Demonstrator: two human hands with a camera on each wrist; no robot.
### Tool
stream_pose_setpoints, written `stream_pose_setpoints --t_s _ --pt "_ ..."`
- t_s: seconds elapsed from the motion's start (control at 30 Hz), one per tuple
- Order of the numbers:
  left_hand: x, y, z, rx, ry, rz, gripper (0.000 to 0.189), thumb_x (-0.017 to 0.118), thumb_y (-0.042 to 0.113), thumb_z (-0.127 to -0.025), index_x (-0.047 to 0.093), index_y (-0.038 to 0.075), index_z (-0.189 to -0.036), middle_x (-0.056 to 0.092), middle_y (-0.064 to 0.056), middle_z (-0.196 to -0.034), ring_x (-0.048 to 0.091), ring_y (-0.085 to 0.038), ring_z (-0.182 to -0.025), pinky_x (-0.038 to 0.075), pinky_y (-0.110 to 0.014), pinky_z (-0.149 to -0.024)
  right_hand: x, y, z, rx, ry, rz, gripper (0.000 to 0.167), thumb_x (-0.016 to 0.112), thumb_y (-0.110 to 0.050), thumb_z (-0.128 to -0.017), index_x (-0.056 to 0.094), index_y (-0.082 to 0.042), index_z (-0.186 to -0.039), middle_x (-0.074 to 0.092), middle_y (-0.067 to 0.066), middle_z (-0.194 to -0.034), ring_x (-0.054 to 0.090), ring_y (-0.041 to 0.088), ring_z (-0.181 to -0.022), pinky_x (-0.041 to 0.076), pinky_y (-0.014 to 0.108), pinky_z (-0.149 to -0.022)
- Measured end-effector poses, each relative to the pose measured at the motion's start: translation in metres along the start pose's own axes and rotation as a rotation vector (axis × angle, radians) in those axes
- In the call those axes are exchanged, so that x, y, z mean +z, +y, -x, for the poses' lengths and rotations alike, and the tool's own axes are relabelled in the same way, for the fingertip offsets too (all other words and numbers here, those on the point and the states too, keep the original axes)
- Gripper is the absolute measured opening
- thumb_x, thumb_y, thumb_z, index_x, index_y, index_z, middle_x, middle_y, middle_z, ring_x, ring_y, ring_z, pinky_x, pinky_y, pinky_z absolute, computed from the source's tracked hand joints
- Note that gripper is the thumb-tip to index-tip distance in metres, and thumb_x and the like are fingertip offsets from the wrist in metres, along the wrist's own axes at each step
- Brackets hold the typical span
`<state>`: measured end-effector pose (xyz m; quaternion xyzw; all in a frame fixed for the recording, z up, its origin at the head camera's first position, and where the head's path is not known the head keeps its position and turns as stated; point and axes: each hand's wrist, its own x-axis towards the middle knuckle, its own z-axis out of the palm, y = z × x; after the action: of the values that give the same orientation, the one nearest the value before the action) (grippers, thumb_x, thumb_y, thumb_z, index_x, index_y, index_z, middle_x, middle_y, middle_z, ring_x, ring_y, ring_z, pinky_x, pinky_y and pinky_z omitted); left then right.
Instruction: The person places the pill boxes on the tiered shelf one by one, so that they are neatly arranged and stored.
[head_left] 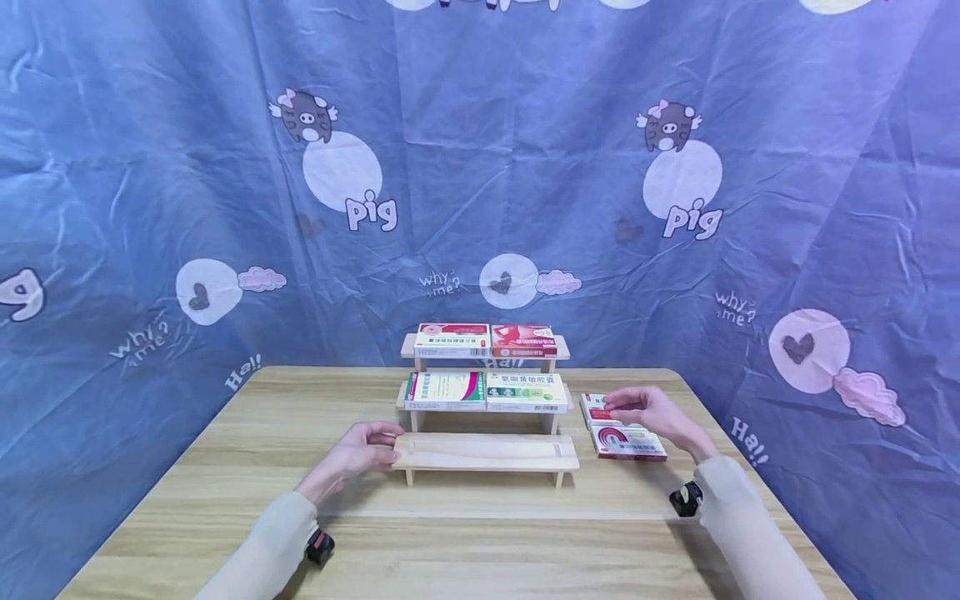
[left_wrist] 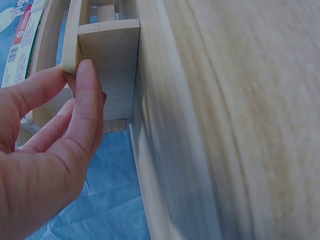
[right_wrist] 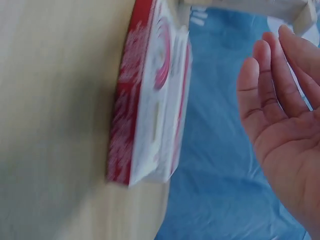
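Note:
My left hand (head_left: pixel 354 457) pinches the left end of the lowest step (head_left: pixel 486 452) of a small wooden stepped display rack. The left wrist view shows thumb and fingers on the edge of that board (left_wrist: pixel 72 45). My right hand (head_left: pixel 660 419) hovers over two medicine boxes lying on the table right of the rack. In the right wrist view this hand (right_wrist: pixel 287 110) has nearly straight fingers and holds nothing. The nearer box (head_left: pixel 628 444) is white and red with a curved emblem. Part of the farther box (head_left: pixel 594 403) is hidden by the hand.
On the middle step stand a green-and-white box (head_left: pixel 447 389) and a white box (head_left: pixel 527 392). The top step bears a red-and-white box (head_left: pixel 452 340) and a red box (head_left: pixel 523 337). A blue patterned cloth (head_left: pixel 480 200) hangs behind the wooden table (head_left: pixel 480 550).

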<state>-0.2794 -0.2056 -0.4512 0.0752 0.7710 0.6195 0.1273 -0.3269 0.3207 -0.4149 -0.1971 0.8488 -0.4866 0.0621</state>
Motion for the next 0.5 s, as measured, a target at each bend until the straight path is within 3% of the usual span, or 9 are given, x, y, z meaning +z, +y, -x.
stream_pose_setpoints --t_s 0.17,0.4,0.5 --pt "-0.001 -0.002 0.001 -0.007 0.003 -0.005 0.055 0.07 -0.004 -0.08 0.05 -0.01 -0.131 0.06 -0.026 -0.121 0.066 -0.021 -0.092 0.061 -0.036 -0.084 -0.009 0.016 0.01 -0.014 -0.024 0.036 0.044 0.068 -0.007 -0.088 0.056 0.012 -0.126 0.063 0.031 -0.122 0.067 0.013 -0.102 0.051 0.016 -0.088" --pt "-0.001 -0.001 0.002 0.013 -0.002 -0.008 0.054 0.069 -0.004 -0.081 0.05 -0.011 -0.131 0.059 -0.028 -0.123 0.066 -0.02 -0.092 0.06 -0.037 -0.084 -0.015 0.028 0.021 0.035 0.029 0.112 0.038 0.07 -0.013 -0.088 0.065 0.002 -0.122 0.067 0.019 -0.122 0.059 0.023 -0.116 0.043 0.012 -0.091" --pt "-0.001 0.001 0.002 0.012 -0.003 -0.007 0.054 0.069 -0.005 -0.081 0.05 -0.011 -0.131 0.058 -0.029 -0.124 0.066 -0.02 -0.092 0.06 -0.037 -0.084 -0.017 0.029 0.026 0.044 0.033 0.146 0.038 0.071 -0.014 -0.087 0.065 0.001 -0.122 0.067 0.018 -0.122 0.058 0.028 -0.119 0.045 0.015 -0.093"
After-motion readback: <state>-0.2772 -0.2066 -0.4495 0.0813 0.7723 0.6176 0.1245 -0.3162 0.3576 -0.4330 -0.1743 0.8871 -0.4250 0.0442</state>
